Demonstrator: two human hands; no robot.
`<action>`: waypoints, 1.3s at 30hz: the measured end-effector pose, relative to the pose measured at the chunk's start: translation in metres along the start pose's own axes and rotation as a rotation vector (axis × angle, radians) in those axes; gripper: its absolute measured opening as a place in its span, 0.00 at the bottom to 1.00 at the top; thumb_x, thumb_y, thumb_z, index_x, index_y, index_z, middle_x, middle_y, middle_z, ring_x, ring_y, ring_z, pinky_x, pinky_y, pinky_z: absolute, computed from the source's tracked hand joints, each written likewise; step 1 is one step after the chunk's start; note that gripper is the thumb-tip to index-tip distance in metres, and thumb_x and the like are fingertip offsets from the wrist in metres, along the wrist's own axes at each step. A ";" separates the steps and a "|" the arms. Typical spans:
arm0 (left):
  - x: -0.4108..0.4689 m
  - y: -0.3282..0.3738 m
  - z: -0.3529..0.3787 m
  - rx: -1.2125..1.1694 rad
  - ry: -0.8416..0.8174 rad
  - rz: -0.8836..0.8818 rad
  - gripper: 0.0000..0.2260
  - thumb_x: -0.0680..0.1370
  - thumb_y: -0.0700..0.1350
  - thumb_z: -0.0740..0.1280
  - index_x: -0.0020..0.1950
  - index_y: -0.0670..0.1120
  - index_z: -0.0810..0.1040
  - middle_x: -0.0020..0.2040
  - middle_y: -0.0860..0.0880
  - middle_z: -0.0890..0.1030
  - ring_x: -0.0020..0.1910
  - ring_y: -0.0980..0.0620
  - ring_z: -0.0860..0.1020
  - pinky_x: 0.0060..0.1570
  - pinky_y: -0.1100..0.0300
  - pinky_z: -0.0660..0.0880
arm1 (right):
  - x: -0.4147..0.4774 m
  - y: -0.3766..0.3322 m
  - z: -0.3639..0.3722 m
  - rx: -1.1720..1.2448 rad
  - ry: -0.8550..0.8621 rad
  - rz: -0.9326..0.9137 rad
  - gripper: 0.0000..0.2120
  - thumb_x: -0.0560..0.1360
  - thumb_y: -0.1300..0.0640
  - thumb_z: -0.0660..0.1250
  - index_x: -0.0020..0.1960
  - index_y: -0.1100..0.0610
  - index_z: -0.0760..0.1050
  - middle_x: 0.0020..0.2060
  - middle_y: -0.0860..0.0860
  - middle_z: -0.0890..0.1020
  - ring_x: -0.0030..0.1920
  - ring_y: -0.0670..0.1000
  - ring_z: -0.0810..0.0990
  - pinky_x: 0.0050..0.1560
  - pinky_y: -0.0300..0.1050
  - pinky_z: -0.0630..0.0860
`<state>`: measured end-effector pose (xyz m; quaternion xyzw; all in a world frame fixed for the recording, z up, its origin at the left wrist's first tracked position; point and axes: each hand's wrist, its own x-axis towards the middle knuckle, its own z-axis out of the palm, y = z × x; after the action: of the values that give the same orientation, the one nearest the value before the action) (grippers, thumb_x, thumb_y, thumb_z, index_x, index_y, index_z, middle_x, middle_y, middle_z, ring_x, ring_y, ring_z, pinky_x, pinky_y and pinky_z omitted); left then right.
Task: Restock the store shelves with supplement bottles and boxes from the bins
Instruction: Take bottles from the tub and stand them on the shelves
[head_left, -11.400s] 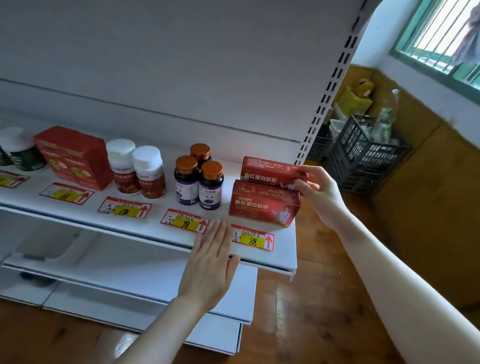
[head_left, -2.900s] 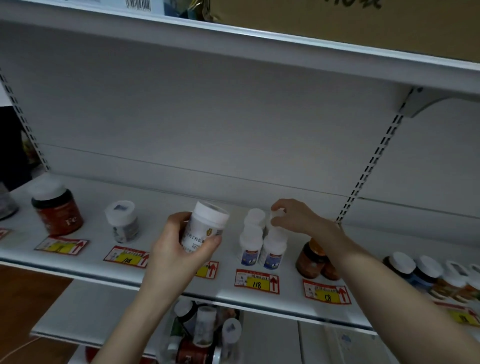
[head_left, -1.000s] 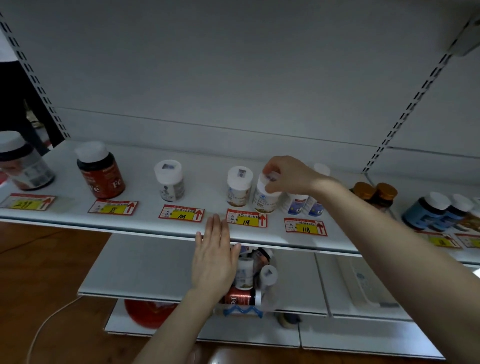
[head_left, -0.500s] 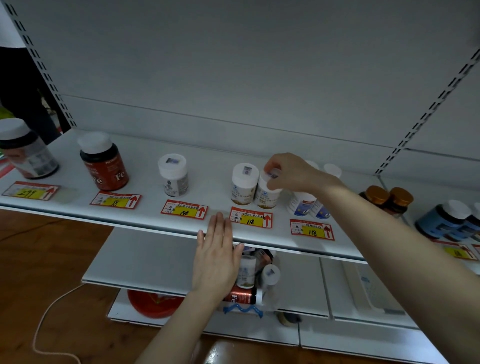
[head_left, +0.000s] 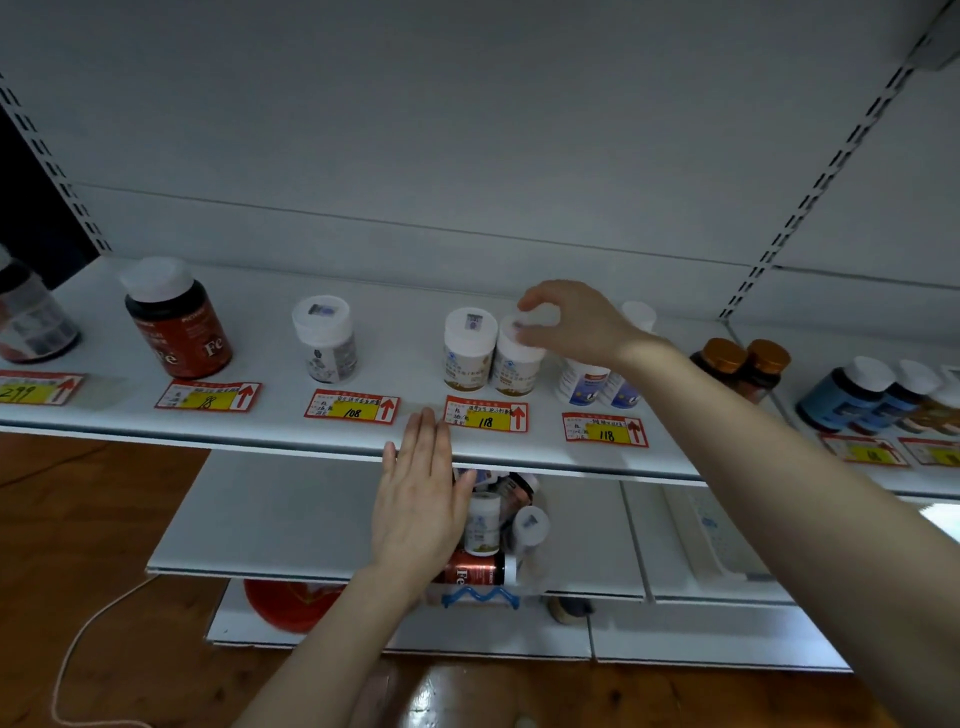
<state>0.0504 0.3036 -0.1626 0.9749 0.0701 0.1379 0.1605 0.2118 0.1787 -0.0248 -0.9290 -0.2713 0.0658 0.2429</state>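
Observation:
My right hand (head_left: 571, 322) grips the cap of a white supplement bottle (head_left: 514, 366) standing on the white shelf (head_left: 270, 421), right beside a matching white bottle (head_left: 467, 353). Both stand above a price tag reading 118 (head_left: 487, 415). My left hand (head_left: 418, 499) is flat and open, fingers together, in front of the shelf's front edge, holding nothing. Below it, a clear bin (head_left: 493, 540) on the lower shelf holds several bottles, partly hidden by my left hand.
Further left on the shelf stand a white bottle (head_left: 324, 338), a red Fe bottle (head_left: 179, 325) and a dark jar (head_left: 31, 322). To the right are blue-labelled white bottles (head_left: 592, 384), amber bottles (head_left: 737, 366) and blue bottles (head_left: 857, 389). A red lid (head_left: 285, 605) lies on the bottom shelf.
My right hand has kept hold of the white bottle's cap, settling it beside its twin. My left hand stays flat at the shelf edge. The view has shifted slightly.

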 end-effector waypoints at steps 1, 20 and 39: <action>-0.003 0.002 -0.002 0.004 0.036 0.055 0.26 0.78 0.54 0.50 0.65 0.37 0.72 0.66 0.39 0.73 0.66 0.41 0.71 0.63 0.42 0.58 | -0.005 0.001 -0.001 0.023 0.078 0.006 0.15 0.76 0.54 0.64 0.62 0.56 0.72 0.64 0.50 0.73 0.65 0.49 0.68 0.54 0.32 0.58; -0.114 0.031 0.052 -0.079 -0.091 0.382 0.16 0.75 0.47 0.58 0.52 0.40 0.81 0.47 0.43 0.82 0.48 0.46 0.78 0.55 0.56 0.67 | -0.160 0.054 0.050 0.000 0.324 -0.058 0.11 0.73 0.58 0.64 0.49 0.63 0.80 0.45 0.56 0.83 0.49 0.56 0.80 0.48 0.40 0.70; -0.023 -0.043 0.187 -0.089 -0.241 0.023 0.16 0.72 0.42 0.71 0.54 0.34 0.75 0.46 0.33 0.77 0.46 0.35 0.76 0.41 0.48 0.73 | -0.104 0.166 0.245 -0.110 -0.182 0.144 0.20 0.75 0.56 0.65 0.66 0.60 0.69 0.64 0.59 0.71 0.63 0.58 0.70 0.60 0.45 0.65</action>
<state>0.0790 0.2853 -0.3528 0.9770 0.0332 0.0246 0.2092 0.1404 0.1026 -0.3202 -0.9483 -0.2278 0.1521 0.1605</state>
